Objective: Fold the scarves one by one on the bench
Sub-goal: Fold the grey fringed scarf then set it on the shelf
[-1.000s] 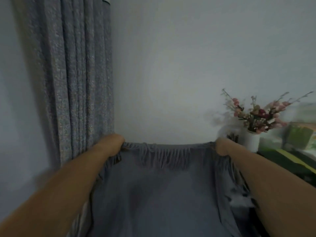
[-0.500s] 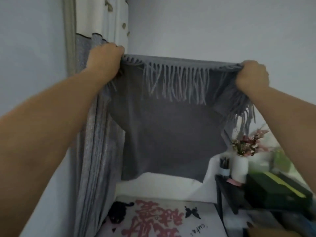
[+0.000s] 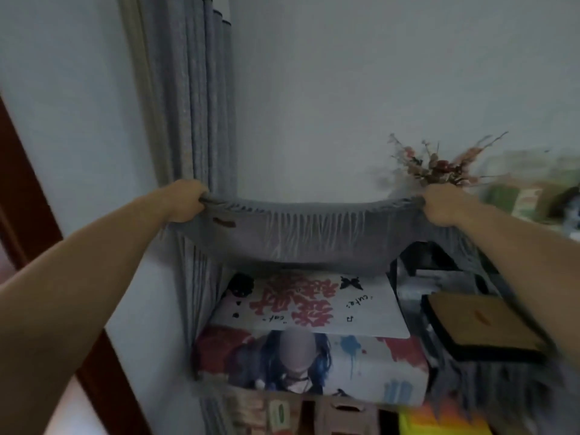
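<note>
A: How is the grey scarf [image 3: 301, 237] held at this moment?

B: It is gripped at its two upper corners. The left hand [image 3: 185, 200] is curled round one bunched corner and the right hand [image 3: 441, 204] round the other. The cloth is stretched between them in the air, doubled over with its fringe hanging down the front, and its sagging lower edge is just above the far end of the bench [image 3: 314, 312], where a white printed cloth is spread. Contact with the bench cannot be confirmed.

A: What could be spoiled from here?

B: If one corner is lowered sooner than the other, the layers may be skewed and the fold laid crooked. If the scarf is set down too far back, part of it may be dropped behind the bench or against the curtain [image 3: 194, 120].

A: And on the right side?

B: The dried flowers [image 3: 439, 164] stand just behind the right hand. They may be caught by a swing of the wrist or by the trailing fringe, and tipped. The folded tan item [image 3: 480, 324] beside the bench may also be brushed.
</note>
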`<state>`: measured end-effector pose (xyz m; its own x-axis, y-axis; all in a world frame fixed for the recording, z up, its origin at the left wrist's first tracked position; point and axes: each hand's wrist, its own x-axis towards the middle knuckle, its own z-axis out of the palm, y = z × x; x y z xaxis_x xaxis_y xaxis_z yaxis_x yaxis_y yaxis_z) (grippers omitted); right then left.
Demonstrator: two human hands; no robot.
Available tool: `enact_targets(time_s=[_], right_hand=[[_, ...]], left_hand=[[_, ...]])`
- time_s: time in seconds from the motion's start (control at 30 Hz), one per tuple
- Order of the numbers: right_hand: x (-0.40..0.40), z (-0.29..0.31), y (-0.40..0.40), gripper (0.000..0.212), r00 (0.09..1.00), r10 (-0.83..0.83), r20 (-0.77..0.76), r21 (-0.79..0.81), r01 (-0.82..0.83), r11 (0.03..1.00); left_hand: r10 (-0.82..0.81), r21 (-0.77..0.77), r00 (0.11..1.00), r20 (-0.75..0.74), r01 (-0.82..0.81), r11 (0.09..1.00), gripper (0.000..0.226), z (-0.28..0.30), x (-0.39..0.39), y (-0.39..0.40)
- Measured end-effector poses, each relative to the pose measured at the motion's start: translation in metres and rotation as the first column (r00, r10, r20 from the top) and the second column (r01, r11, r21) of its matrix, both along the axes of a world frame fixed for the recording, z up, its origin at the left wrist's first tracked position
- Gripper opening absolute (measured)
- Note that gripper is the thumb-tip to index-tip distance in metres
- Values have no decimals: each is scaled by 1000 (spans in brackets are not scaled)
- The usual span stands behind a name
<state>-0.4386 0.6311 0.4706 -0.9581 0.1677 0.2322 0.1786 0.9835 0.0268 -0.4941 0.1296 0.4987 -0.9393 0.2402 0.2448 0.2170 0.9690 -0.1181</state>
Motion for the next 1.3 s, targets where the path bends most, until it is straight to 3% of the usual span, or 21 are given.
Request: enact_targets(time_s=[0.1, 0.27, 0.4, 0.57, 0.7, 0.77, 0.87, 0.93, 1.0, 1.03, 1.1, 1.2, 1.3], right_hand=[[-2, -65, -5, 21, 993, 32, 111, -23, -30, 999], [1, -204, -5, 22, 971, 33, 238, -141, 1, 990], [24, -288, -9, 20, 945, 47, 325, -81, -22, 996], [67, -348, -16, 6, 914, 168, 369, -7, -178, 984], [98, -390, -23, 16, 867, 227, 444, 35, -270, 962], [105, -408, -21, 19, 853, 234, 466, 43, -286, 957], [112, -429, -24, 19, 741, 181, 647, 1, -238, 971], [113, -447, -22, 27, 627, 165, 761, -71, -173, 982], [104, -462, -21, 46, 446, 215, 869, -186, -109, 977], [92, -463, -20, 56, 400, 244, 883, -225, -95, 970], [46, -459, -18, 55, 474, 280, 835, -261, -107, 959], [-42, -427, -20, 37, 681, 272, 680, -304, -76, 950], [-126, -394, -22, 33, 773, 233, 590, -302, -57, 952]], left_hand=[[39, -10, 997, 61, -39, 999, 16, -69, -2, 0], [186, -219, 969, 164, -148, 964, 28, -199, 10, 7], [208, -239, 946, 247, -149, 960, 27, -296, 35, 5], [215, -98, 938, 271, -195, 976, 26, -376, 82, -8], [256, -256, 886, 387, -163, 953, 24, -419, 119, -14], [248, -312, 843, 477, -102, 945, 34, -439, 131, -16], [86, -239, 889, 450, 27, 971, 37, -465, 142, -16], [137, -303, 801, 582, 57, 951, 30, -472, 145, -3], [240, -375, 698, 675, 44, 926, 49, -488, 138, 6], [266, -348, 618, 740, 13, 937, 62, -492, 127, 10], [217, -222, 538, 815, -57, 973, 78, -491, 88, 23], [49, 10, 613, 788, -92, 996, 68, -470, 2, 46], [-82, 261, 698, 711, -153, 953, 55, -450, -84, 77]])
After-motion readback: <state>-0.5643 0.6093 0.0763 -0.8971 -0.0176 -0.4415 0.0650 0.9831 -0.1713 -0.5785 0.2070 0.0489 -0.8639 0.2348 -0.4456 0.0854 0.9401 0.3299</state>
